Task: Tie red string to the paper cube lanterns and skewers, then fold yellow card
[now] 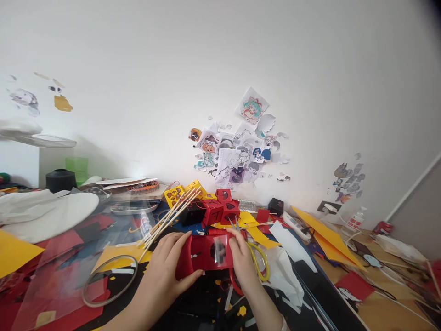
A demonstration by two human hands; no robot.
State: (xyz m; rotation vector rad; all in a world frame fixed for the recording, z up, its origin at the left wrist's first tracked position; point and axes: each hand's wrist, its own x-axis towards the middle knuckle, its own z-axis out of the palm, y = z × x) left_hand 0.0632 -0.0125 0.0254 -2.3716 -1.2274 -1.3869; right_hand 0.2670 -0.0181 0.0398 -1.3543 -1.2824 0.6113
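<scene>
A red folded card piece (203, 253) with dark cut-out shapes is held up between both hands, over the middle of the cluttered table. A glossy clear patch lies over its right cut-out. My left hand (168, 259) is closed on the card's left end, thumb below and fingers above. At the right end, my right hand (243, 257) pinches the card's edge. Right beside that hand lie scissors with yellow handles (261, 264), their blades pointing away. Something curved and red shows under the right hand, partly hidden.
Behind the hands stand red boxes (212, 211), yellow boxes (174, 195) and a bundle of wooden sticks (172, 216). A ring (110, 301) lies left, near clear film. A phone-like black slab (315, 292) and crumpled tissue (285, 273) are right. The wall rises close behind.
</scene>
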